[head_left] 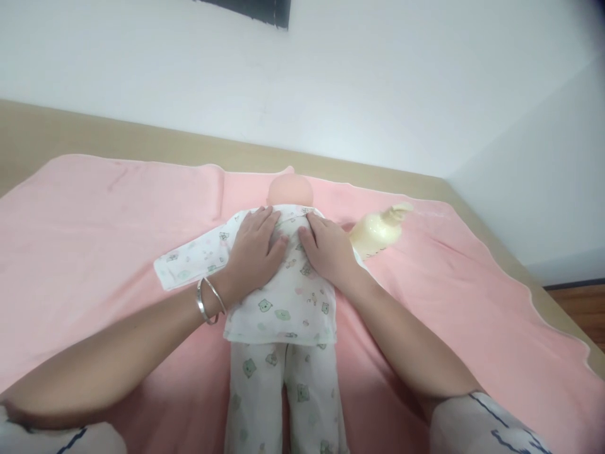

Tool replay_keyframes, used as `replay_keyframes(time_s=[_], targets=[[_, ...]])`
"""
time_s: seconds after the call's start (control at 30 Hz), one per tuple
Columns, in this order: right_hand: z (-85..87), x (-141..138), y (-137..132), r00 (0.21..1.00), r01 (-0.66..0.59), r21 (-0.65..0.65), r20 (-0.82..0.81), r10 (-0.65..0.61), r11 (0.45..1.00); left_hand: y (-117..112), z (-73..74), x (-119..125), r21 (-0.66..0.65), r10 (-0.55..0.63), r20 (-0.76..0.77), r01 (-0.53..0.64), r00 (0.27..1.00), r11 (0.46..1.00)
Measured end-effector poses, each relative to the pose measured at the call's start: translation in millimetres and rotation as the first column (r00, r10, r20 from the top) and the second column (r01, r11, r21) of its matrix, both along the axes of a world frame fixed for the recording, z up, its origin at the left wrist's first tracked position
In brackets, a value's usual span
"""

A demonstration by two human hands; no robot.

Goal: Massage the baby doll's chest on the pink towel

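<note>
A bald baby doll (290,189) lies stretched out with its head away from me; whether it lies face up or face down I cannot tell. It wears a white shirt (283,309) and matching white trousers (255,391), both printed with small green animals. My left hand (258,249) rests flat on the upper left of the shirt, fingers extended, a silver bangle at the wrist. On the upper right, my right hand (328,246) also lies flat with fingers stretched toward the doll's neck. The left sleeve (191,257) spreads out sideways; the right sleeve is mostly hidden.
A pink blanket (94,252) is spread under the doll over a tan surface (38,126). Beside my right hand lies a glossy pale yellow bottle-like thing (377,232). A white wall (331,94) rises behind, with a dark panel (265,9) on it.
</note>
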State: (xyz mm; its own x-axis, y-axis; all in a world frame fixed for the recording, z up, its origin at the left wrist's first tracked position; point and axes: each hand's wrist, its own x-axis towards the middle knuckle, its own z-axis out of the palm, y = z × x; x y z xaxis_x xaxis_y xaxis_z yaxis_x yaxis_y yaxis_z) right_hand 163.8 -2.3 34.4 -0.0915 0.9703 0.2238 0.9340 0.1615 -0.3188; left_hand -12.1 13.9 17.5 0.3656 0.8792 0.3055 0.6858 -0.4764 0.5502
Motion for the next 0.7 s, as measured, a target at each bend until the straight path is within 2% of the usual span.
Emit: replay_keyframes(time_s=[0.23, 0.7], targets=[[4.3, -0.2, 0.4, 1.000, -0.010, -0.060, -0.010, 0.009, 0.998, -0.9, -1.5, -1.6, -0.009, 0.000, 0.008, 0.000, 1.000, 1.000], [2.8, 1.2, 0.8, 0.999, -0.032, -0.038, -0.006, 0.032, 0.999, 0.0, -1.9, -1.2, 0.009, -0.002, -0.008, 0.002, 1.000, 1.000]])
